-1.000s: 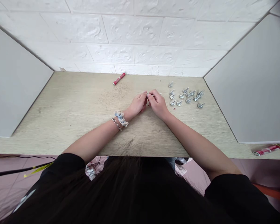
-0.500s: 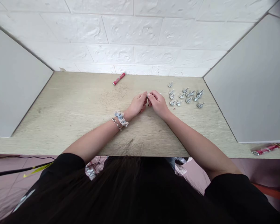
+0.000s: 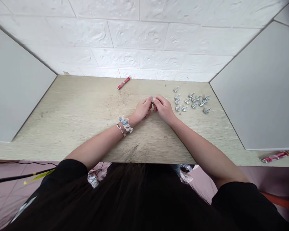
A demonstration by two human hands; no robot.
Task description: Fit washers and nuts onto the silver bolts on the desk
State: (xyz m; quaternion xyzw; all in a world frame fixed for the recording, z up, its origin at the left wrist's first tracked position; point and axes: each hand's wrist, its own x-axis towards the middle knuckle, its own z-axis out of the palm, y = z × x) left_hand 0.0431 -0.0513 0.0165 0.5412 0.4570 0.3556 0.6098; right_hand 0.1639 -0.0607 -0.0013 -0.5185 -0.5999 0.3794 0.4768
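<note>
My left hand (image 3: 143, 109) and my right hand (image 3: 163, 108) meet over the middle of the wooden desk (image 3: 82, 112). Both have their fingers curled and pinch a small silver metal piece (image 3: 153, 100) between them. Most of that piece is hidden by the fingertips. Just right of my right hand lie several small silver screw-like parts (image 3: 192, 101) scattered on the desk. My left wrist wears a scrunchie and a chain bracelet (image 3: 124, 124).
A red tube (image 3: 123, 83) lies near the back wall. Grey panels stand at the left (image 3: 16, 96) and right (image 3: 262, 93) sides of the desk. Another red tube (image 3: 272, 157) lies at the front right edge.
Both hands stay together on the small metal piece, with only slight finger movement. The view has tilted a little, so everything sits a bit lower in the picture.
</note>
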